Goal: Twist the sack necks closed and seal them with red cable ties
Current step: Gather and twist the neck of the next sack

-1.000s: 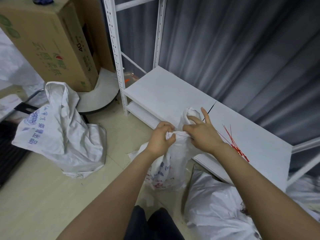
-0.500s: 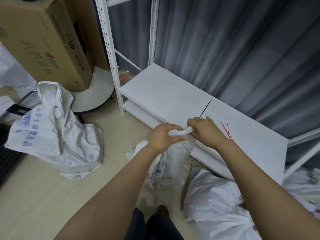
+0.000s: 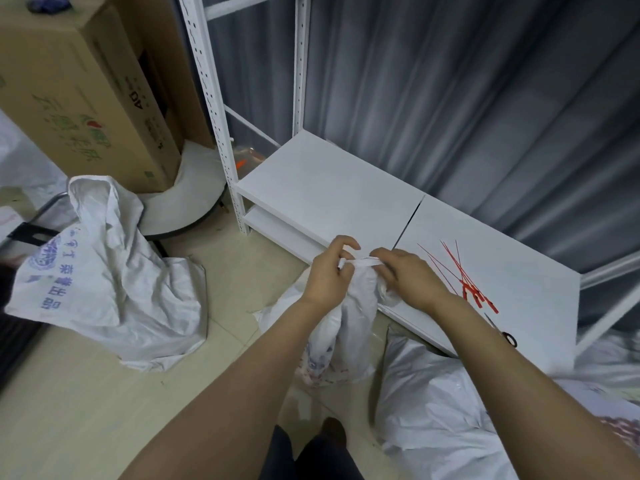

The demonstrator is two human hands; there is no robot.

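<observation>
Sack neck [image 3: 360,262]: gathered into a thin white rope stretched between both hands, just above the front edge of the low shelf.
Left hand [image 3: 327,277]: fingers curled round the left end of the neck, forefinger arched above it.
Right hand [image 3: 412,282]: fingers and thumb bent in, pinching the right end of the same rope; the fingertips are partly hidden by the knuckles.
Neck axis: runs roughly left to right from one hand to the other, nearly level.
Sack [image 3: 349,327]: hangs slack below the hands and rests on the floor, printed side toward the person, against the shelf front.
Red cable ties [image 3: 460,271]: a loose sheaf on the shelf top, just to the right of the right hand and apart from it; thin tails fan away from the person, blocky heads lie toward the near edge.
Nearer hand: the right, by a clear margin; the left sits on the far side of the neck from the ties.
Judgement: the twist looks tight enough to bind. Fetching a tie likely means the left hand holds the neck alone while the right reaches sideways.
Shelf [image 3: 329,188]: white boards, split by a narrow seam beyond the hands.
Dark-handled tool [image 3: 507,336]: near the shelf's right corner, probably scissors; too small to be sure.
Other sacks: one open and slumped at left [image 3: 104,271], one lying low at right [image 3: 433,393].
</observation>
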